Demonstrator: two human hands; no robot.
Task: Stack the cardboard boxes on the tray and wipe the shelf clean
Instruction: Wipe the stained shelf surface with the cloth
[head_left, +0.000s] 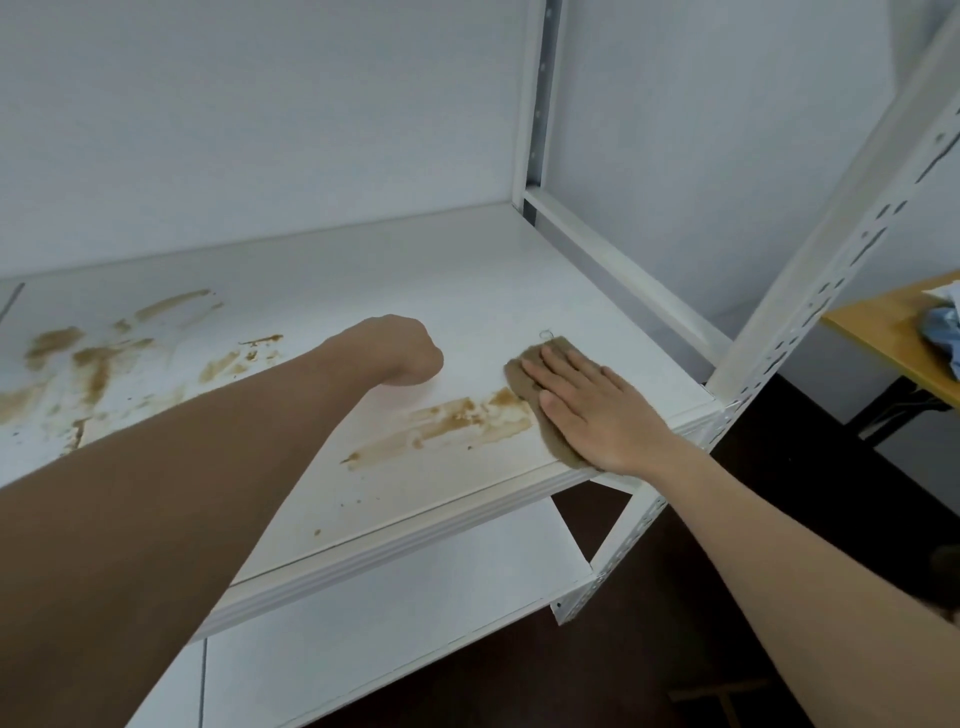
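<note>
White metal shelf, smeared with brown stains at centre and left. Left hand, fingers curled into a fist holding nothing, rests on the board. Right hand, fingers straight, presses a brown cloth flat near the shelf's front right corner.

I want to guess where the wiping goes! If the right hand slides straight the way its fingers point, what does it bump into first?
The right hand presses flat on the cloth, fingers pointing up-left across the shelf. Probably just bare shelf, then the back wall; the left hand looks off to the side.
</note>
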